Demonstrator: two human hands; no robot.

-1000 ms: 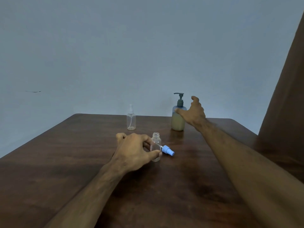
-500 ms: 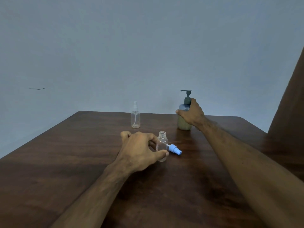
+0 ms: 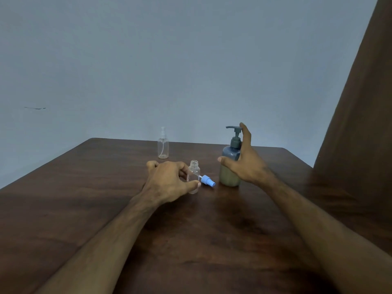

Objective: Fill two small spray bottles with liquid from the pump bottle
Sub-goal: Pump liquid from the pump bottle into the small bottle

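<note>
The person sits at a dark wooden desk with the filling not yet begun, as far as the view shows. The left hand holds the nearer small bottle upright on the desk, thumb and fingers curled round its clear body; its neck is open, and its blue spray cap with the thin tube lies on the desk just beside it, between that bottle and the pump bottle. The small bottle looks empty, though the clear plastic and the fingers across it make that hard to be sure of. The right hand is wrapped round the pump bottle, thumb across the front of its body and the forefinger raised beside the pump head — ready, it seems, to press. The pump bottle stands just to the right of the open one, its spout pointing left but not over the open neck. The second spray bottle stands well back near the far edge of the desk, its clear cap on and nothing visible inside. So one cap is off and the pump is in hand; what is left is lining up the spout, pumping liquid into the first bottle, recapping it, then doing the same for the far one — most of the job.
</note>
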